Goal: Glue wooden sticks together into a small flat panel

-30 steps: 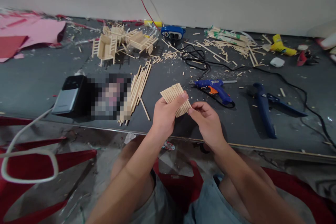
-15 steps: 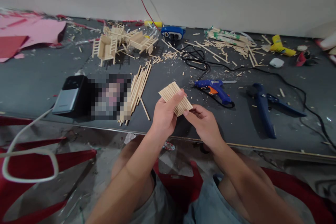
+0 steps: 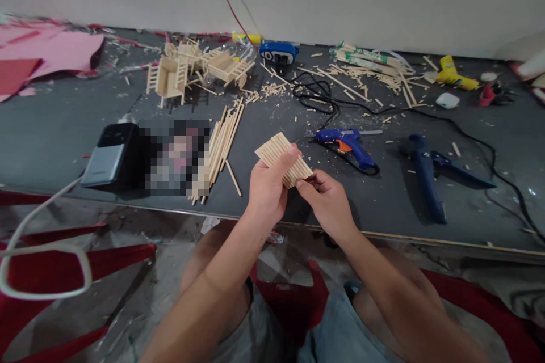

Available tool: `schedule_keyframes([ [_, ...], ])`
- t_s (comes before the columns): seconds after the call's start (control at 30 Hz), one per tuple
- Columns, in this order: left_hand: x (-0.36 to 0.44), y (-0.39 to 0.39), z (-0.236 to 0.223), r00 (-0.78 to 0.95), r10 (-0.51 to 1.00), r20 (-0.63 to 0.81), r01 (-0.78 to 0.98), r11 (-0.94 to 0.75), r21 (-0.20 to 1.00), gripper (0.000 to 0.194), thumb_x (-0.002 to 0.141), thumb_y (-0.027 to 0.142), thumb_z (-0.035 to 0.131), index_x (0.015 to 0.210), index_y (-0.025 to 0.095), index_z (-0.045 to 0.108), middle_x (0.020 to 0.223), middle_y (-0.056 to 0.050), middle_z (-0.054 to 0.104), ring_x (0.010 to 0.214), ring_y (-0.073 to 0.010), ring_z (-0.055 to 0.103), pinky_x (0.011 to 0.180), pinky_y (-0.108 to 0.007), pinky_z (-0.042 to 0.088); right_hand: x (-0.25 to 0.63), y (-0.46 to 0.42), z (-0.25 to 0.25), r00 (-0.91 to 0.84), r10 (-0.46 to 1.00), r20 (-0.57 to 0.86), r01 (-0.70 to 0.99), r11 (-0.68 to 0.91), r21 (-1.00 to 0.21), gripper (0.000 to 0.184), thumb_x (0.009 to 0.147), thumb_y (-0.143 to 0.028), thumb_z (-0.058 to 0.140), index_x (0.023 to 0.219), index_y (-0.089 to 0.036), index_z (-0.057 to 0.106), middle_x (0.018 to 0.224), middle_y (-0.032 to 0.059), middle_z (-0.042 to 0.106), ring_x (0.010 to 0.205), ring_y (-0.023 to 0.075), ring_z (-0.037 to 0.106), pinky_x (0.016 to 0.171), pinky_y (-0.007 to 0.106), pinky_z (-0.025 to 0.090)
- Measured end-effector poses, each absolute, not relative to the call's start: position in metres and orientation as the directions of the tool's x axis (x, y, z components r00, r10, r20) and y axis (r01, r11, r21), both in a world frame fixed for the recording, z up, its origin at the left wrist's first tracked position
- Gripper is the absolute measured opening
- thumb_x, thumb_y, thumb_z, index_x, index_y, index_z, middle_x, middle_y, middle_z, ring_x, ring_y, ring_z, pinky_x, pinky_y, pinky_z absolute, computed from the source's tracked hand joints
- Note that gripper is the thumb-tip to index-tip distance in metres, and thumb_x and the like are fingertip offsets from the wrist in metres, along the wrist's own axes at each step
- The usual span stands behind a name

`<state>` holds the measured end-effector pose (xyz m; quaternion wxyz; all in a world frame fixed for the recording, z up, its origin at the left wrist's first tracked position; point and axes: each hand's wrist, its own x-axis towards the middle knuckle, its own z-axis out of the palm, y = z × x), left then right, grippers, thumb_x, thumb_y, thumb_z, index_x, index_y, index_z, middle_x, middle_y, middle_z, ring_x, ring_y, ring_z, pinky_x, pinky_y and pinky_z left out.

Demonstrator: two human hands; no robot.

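Note:
A small flat panel of wooden sticks (image 3: 276, 151) laid side by side is held above the table's front edge. My left hand (image 3: 269, 187) grips it, thumb across its top face and fingers underneath. At the panel's near right corner, the thumb and fingers of my right hand (image 3: 327, 198) pinch its edge; the fingertips below are partly hidden. Right of the panel lies a blue hot glue gun (image 3: 347, 142) with an orange trigger and a glue stick in its back. Loose wooden sticks (image 3: 223, 139) are bunched to the left of my hands.
Small wooden stick-built carts (image 3: 170, 79) stand at the back left. A dark blue hand cutter (image 3: 426, 176) lies at the right. Black cable (image 3: 383, 109) crosses the table. A power bank (image 3: 108, 153), pink sheets (image 3: 68, 54), a blue power socket (image 3: 279, 53) and scattered stick offcuts surround the work.
Both hands keep hold of the panel in almost the same pose. The whole view has shifted very slightly; nothing on the table has moved.

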<state>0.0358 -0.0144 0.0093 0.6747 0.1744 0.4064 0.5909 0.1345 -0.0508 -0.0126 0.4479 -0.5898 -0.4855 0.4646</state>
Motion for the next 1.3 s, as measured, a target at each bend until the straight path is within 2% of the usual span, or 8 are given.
schedule_keyframes([
  [0.63,0.0396,-0.0172,0.0098,-0.001,0.942,-0.335,-0.661,0.251,0.707,0.022,0.061,0.026,0.08,0.078,0.015,0.07,0.072,0.0,0.067,0.06,-0.0081,0.059,0.06,-0.021,0.046,0.1366,-0.0509,-0.0164,0.09,0.986,-0.143,0.08,-0.151,-0.985,0.014,0.078,-0.03,0.059,0.086,-0.02,0.065,0.083,0.0007,0.067,0.073,0.0151,0.057,0.068,0.028,0.042],
  [0.93,0.0364,-0.0133,0.0082,-0.045,0.94,-0.338,-0.682,0.218,0.698,0.022,0.063,0.027,0.079,0.077,0.015,0.068,0.072,0.001,0.066,0.059,-0.0075,0.058,0.06,-0.02,0.045,0.1357,-0.052,-0.0158,0.081,0.991,-0.11,0.048,-0.114,-0.992,0.018,0.078,-0.035,0.063,0.089,-0.021,0.066,0.085,0.0012,0.067,0.075,0.015,0.058,0.071,0.028,0.043],
  [1.3,0.0373,-0.0148,0.0085,-0.043,0.949,-0.312,-0.643,0.213,0.736,0.021,0.063,0.027,0.079,0.075,0.014,0.067,0.07,0.001,0.065,0.058,-0.007,0.057,0.057,-0.02,0.044,0.1343,-0.0511,-0.0175,0.159,0.982,-0.102,-0.034,-0.098,-0.995,0.015,0.077,-0.035,0.065,0.081,-0.021,0.065,0.075,-0.0019,0.064,0.067,0.0118,0.053,0.068,0.026,0.041],
])
